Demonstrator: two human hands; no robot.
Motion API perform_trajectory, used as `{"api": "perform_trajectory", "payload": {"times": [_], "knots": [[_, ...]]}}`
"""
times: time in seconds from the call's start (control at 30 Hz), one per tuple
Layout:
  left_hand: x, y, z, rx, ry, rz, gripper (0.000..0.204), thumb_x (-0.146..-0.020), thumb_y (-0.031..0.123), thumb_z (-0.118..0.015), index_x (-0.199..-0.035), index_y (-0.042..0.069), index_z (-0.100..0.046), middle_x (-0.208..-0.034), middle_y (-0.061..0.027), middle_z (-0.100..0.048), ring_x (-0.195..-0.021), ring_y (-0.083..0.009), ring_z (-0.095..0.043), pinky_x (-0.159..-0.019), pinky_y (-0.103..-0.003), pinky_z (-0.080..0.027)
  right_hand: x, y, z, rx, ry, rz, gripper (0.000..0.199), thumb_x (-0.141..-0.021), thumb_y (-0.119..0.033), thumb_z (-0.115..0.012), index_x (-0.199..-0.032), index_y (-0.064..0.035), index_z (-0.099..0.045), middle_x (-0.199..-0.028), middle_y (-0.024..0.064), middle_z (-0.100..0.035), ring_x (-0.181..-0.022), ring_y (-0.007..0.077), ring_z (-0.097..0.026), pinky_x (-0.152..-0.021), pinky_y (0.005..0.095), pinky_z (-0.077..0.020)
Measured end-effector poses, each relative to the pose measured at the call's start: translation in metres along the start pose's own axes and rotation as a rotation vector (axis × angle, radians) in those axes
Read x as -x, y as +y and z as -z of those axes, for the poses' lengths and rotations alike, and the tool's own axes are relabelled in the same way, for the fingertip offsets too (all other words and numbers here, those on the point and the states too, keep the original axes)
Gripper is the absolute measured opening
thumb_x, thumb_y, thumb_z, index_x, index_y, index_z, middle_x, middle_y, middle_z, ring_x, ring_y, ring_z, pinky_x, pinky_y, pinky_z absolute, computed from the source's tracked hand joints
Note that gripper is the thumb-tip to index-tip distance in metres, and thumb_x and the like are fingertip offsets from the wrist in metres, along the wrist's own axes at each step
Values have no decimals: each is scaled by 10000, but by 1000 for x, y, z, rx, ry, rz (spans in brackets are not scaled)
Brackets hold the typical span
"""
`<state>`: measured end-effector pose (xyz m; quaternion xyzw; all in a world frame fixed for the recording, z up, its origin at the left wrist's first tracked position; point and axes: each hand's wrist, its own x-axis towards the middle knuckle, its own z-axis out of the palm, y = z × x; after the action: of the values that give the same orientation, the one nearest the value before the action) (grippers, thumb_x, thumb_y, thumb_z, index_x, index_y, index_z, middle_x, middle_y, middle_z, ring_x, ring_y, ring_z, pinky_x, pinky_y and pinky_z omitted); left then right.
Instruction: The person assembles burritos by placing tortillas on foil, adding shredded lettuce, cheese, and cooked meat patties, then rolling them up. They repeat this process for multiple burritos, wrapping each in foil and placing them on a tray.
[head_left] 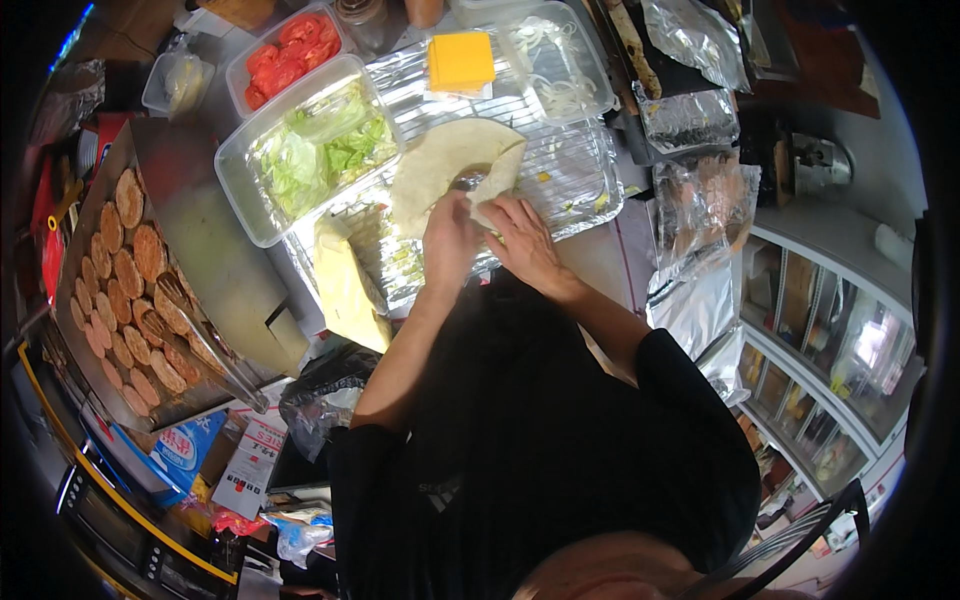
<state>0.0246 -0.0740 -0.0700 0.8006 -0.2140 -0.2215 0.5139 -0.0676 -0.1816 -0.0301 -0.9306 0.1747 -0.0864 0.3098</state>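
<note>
The left hand [450, 245] is blurred at the near edge of the flatbread [430, 165], so I cannot tell whether it grips or merely touches; the right hand [523, 240] has its fingers closed on the curled right side. The bread lies over the foil-lined tray [593, 180], right of the lettuce tub [238, 200]. Pulling that curl too hard could tear it; a slack hold could spill the dark filling [466, 184] (mostly hidden, so its kind is unclear). Beyond the cheese slices [461, 62], a jar [365, 22] is cut off.
</note>
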Motion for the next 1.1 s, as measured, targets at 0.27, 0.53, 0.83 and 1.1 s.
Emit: {"api": "perform_trajectory", "payload": {"times": [0.27, 0.53, 0.83, 1.1], "knots": [[54, -28, -2, 743, 225, 709, 273, -879, 110, -664, -1054, 32, -468, -902, -73, -590, -787, -144, -596, -688, -256, -505, 0, 4, 1, 43, -127, 35, 373, -785, -66, -628, -1156, -71, -586, -1029, 108, -532, -949, 308, -527, -795, 407, -458], [24, -4, -28, 717, 602, 650, 251, -819, 110, -717, -970, 34, -531, -794, -4, -560, -690, -72, -498, -602, -236, -431, -2, 6, 6, 88, -145, 71, 369, -791, -65, -594, -1160, -77, -599, -1075, 111, -535, -982, 303, -526, -812, 408, -462], [32, 14, -26, -239, 282, -191, 418, -681, -33, -639, -1087, 68, -659, -893, -112, -587, -846, -311, -554, -737, -397, -473, -6, 17, 14, 32, -141, 171, 225, -763, -40, -579, -978, -39, -648, -1096, 99, -536, -971, 300, -523, -820, 404, -455], [27, 21, -16, -244, 44, -150, 289, -703, -18, -624, -987, 37, -645, -990, -150, -583, -926, -340, -554, -782, -404, -473, -5, 40, 17, -237, -151, 162, 152, -703, 41, -586, -845, -11, -602, -1001, 106, -572, -946, 319, -538, -809, 387, -457]]}}
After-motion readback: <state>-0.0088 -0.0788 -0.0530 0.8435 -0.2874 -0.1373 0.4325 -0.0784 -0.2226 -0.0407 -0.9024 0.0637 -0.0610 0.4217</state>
